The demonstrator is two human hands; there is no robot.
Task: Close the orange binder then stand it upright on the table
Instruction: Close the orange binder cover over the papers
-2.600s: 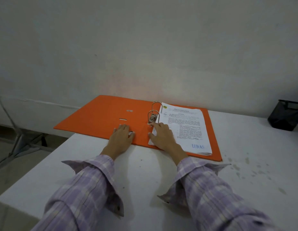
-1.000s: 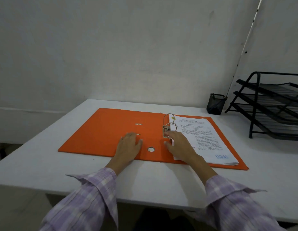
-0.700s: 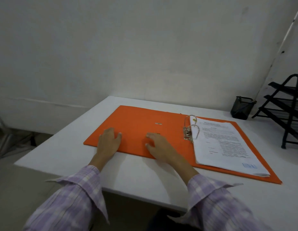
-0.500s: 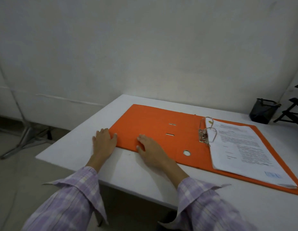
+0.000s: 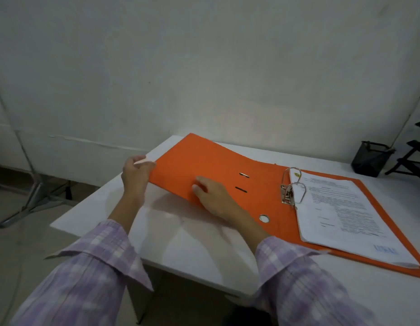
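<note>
Presently the orange binder (image 5: 227, 180) lies open on the surface (image 5: 195, 241), left hand (image 5: 135, 176) gripping its stiff cover's raised left edge, right hand (image 5: 213, 196) flat underneath; light board, best taken at that free edge.

Left hand (image 5: 136, 176): fingers curled, thumb uppermost, pinching closed at the desk's far left edge. Right hand (image 5: 213, 196): palm down, fingers spread flat. Both forearms extended forward in lilac plaid sleeves.
</note>
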